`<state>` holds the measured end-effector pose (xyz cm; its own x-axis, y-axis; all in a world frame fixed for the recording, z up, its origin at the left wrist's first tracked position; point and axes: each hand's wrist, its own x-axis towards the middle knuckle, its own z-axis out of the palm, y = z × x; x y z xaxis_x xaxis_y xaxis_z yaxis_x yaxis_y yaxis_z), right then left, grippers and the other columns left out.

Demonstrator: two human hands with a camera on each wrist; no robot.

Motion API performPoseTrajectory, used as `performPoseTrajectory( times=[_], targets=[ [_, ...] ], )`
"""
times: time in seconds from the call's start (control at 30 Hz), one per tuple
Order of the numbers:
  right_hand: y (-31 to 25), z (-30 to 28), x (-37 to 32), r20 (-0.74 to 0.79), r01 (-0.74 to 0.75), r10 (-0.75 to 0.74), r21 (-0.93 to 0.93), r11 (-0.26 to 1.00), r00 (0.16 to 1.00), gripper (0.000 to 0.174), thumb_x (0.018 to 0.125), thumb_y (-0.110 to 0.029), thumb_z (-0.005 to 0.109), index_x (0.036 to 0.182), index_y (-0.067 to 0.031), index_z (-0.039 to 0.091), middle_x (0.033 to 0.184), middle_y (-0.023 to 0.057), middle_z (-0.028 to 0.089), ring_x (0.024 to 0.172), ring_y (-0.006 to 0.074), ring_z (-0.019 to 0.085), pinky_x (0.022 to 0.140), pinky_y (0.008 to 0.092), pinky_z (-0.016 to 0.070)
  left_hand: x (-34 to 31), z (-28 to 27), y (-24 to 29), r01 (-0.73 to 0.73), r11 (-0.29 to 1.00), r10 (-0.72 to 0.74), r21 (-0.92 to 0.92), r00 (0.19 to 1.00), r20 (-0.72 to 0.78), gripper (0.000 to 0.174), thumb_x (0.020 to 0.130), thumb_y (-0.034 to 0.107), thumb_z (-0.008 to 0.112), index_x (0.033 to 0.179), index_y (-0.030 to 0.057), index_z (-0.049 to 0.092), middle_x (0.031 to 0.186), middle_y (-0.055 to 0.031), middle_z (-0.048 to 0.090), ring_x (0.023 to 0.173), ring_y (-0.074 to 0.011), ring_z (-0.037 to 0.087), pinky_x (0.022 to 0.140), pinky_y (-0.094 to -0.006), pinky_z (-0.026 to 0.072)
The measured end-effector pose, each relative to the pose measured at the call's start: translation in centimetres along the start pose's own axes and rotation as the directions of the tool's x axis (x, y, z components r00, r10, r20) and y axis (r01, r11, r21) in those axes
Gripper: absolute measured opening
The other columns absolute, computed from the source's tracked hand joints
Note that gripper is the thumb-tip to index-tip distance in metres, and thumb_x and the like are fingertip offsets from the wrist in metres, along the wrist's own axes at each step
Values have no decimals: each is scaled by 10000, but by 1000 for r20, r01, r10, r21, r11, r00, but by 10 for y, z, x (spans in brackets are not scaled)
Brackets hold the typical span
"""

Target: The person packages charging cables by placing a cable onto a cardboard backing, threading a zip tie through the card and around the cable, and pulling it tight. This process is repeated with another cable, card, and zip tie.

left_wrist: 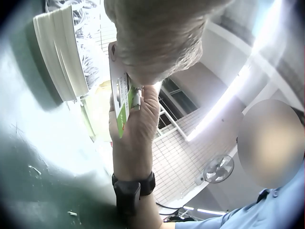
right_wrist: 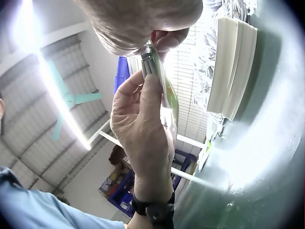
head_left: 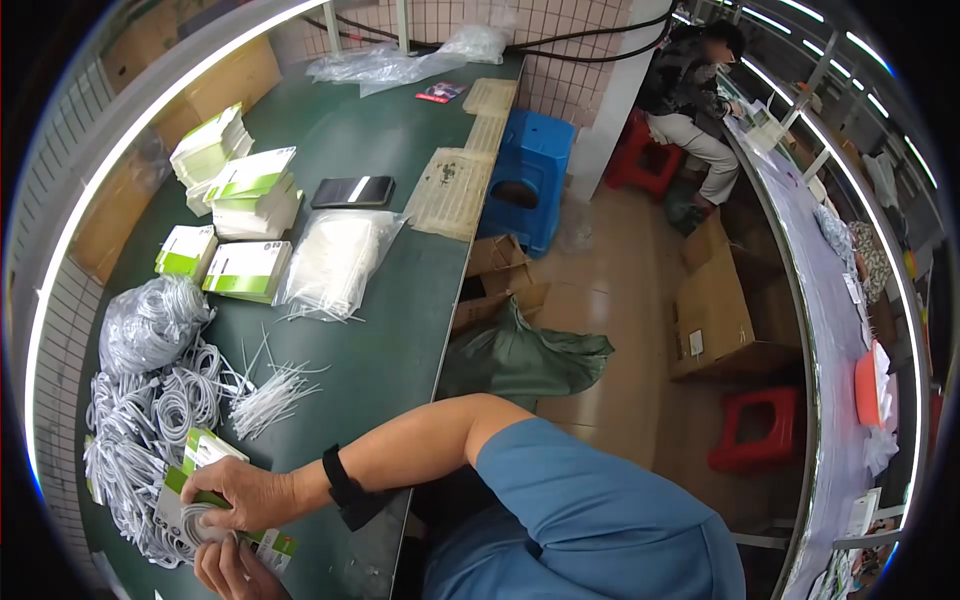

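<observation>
In the head view my right hand [head_left: 240,495] grips a green-and-white card [head_left: 172,500] with a coiled light grey cable [head_left: 192,528] against it. Close below, my left hand [head_left: 235,570] has its fingers bent at the coil's edge. The left wrist view shows the card [left_wrist: 120,90] edge-on against my right hand [left_wrist: 136,124], a metal plug [left_wrist: 137,99] beside it. In the right wrist view my left hand [right_wrist: 145,114] pinches the grey cable [right_wrist: 149,64] between thumb and finger beside the card [right_wrist: 170,95]. The near hand partly hides the grasp in both wrist views.
Piled coiled cables [head_left: 125,450] lie left of the hands, near loose white ties [head_left: 272,400]. Farther back are a bag of ties [head_left: 335,262], card stacks [head_left: 248,270] and a phone [head_left: 353,191]. A person [head_left: 690,100] sits at another bench across the aisle.
</observation>
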<state>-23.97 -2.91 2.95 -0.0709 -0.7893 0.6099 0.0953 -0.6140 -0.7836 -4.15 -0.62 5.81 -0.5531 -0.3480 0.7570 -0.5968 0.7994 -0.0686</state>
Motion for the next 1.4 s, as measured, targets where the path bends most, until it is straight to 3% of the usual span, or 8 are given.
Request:
performPoseTrajectory(
  times=[0.1,0.23,0.6,0.63,0.73,1.33,1.37,1.4],
  targets=[
    [-1,-4,1,-2,28,-28,6,1000,1000,359,893,-54,781,1223,43,678,1084,203,767,993,293,758,914,376,584,-2,-7,5,81,991,-69,104,990,-121,472,986,143,848,1346,-58,617,1233,-201,655,1059,-265,675,821,-355,601],
    [-4,-4,3,2,76,-76,-60,995,997,350,873,-68,794,1190,36,689,1080,199,764,996,320,758,926,402,586,-16,-12,-22,615,552,-648,-564,741,175,475,1087,239,723,1430,-62,587,1268,-180,659,1033,-251,659,818,-343,586],
    [-52,4,-30,125,185,-162,-200,962,979,328,833,-95,794,1139,-2,722,1043,179,767,1015,340,754,900,430,580,11,-62,32,865,318,-615,-389,500,610,580,1086,415,674,1443,-42,670,1216,-132,701,990,-189,647,799,-349,515],
    [-60,2,-34,135,138,-112,-203,970,985,324,832,-94,794,1134,1,723,1028,180,767,998,339,754,889,431,579,8,-59,32,830,185,-581,-527,524,622,481,1048,251,713,1441,-24,675,1206,-185,719,996,-272,693,810,-404,537],
    [-70,0,-43,82,188,-175,-186,965,981,320,829,-88,794,1125,11,722,956,192,758,905,338,752,824,425,583,-20,-60,9,420,821,-223,-386,859,461,507,960,47,722,1463,16,669,1208,-262,711,1027,-407,699,852,-470,552],
    [-89,-41,-83,88,-147,157,-108,983,984,406,939,-96,776,1274,93,645,741,181,740,636,264,737,634,393,566,-56,-53,-5,577,633,-393,-516,813,429,455,963,-4,692,1418,-10,697,1311,-280,723,1196,-408,706,957,-450,588],
    [-94,-47,-87,122,-235,241,-64,970,963,354,923,-104,782,1223,61,692,818,202,765,701,282,755,667,405,579,-57,-47,-21,699,-277,-540,-659,454,709,361,1016,178,718,1333,7,735,1279,-247,747,1155,-353,734,908,-417,608],
    [-79,-49,-86,115,-134,156,-184,974,981,329,918,-109,779,1204,42,719,864,208,773,748,294,764,689,408,587,-105,-47,-72,689,-346,-430,-636,486,761,282,1085,154,674,1329,13,661,1194,-131,733,1103,-282,738,956,-444,603]
  ],
)
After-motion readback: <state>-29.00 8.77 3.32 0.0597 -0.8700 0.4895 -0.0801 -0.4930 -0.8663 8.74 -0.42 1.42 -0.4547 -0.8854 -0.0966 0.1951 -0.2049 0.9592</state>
